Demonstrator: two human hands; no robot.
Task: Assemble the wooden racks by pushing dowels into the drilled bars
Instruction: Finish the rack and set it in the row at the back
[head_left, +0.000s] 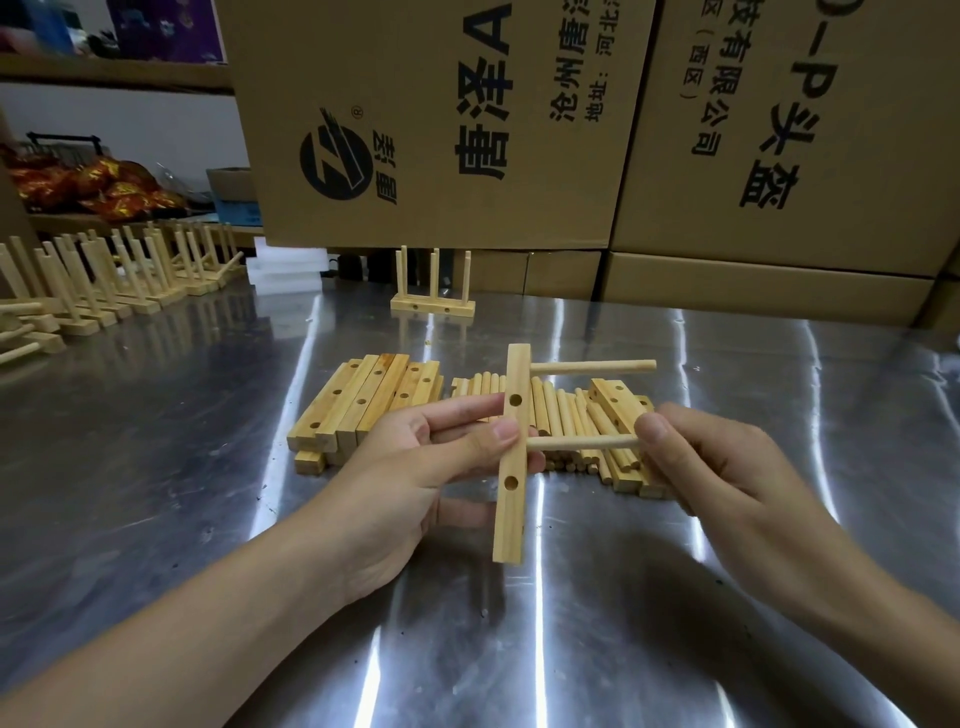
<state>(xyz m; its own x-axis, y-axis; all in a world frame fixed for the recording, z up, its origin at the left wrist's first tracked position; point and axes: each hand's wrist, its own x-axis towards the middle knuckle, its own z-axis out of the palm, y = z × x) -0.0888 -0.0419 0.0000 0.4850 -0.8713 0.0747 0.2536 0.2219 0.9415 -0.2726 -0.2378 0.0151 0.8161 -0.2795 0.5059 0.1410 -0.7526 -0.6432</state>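
Head view: left hand (410, 467) is gripping the bar (509, 512) mid-length, over the table (156, 467).
Right hand (727, 467): is pinching the outer end of the lower dowel (582, 443); inner end is meeting the bar.
Bar: pale wood, standing near upright, showing two open holes; upper dowel (592, 367) is projecting rightward.
Hidden: insertion depth cannot be told.

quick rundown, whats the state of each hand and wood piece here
left hand: grips the held bar
right hand: pinches free end of lower dowel
held bar: raised, two facing holes empty
upper dowel: set in the bar, pointing right
lower dowel: end at the bar, depth unclear
finished rack: standing, dowels up
spare bars: stacked flat
loose dowels: heaped flat
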